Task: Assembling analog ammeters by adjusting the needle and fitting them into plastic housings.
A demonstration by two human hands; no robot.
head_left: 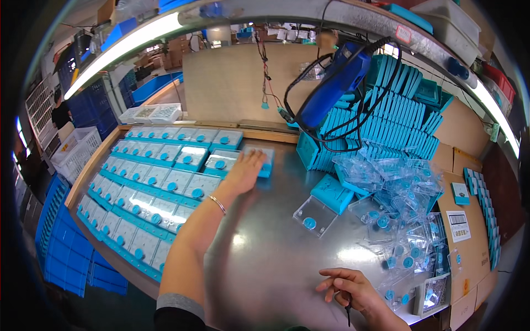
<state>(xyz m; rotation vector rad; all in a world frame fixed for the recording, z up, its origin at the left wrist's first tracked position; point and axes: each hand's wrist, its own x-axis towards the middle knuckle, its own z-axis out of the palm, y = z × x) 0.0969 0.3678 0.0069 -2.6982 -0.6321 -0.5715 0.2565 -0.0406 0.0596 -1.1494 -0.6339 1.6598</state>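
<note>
As I look down over the grey metal tabletop (276, 243), shallow teal boxes (146, 201) with clear lids fill its left side in close rows, each lid bearing a round teal knob. Beyond them, by the far left corner, white trays (165, 119) hold small pale pieces too tiny for me to make out, and off the left edge stands a white crate (87, 144) whose contents I can't tell. Across on the right, teal trays (375, 121) are packed on edge in a tall bank, with clear lids (406, 198) heaped in front of them. One lidded box (267, 171) sits at the right end of the far rows; the left hand (247, 170) reaches to it, its slightly parted fingers lying over the box's left part, though I cannot tell whether they grip it. Well apart from that box, near the tabletop's front, the right hand (353, 289) has its fingers curled around a slim dark tool (348, 313)
</note>
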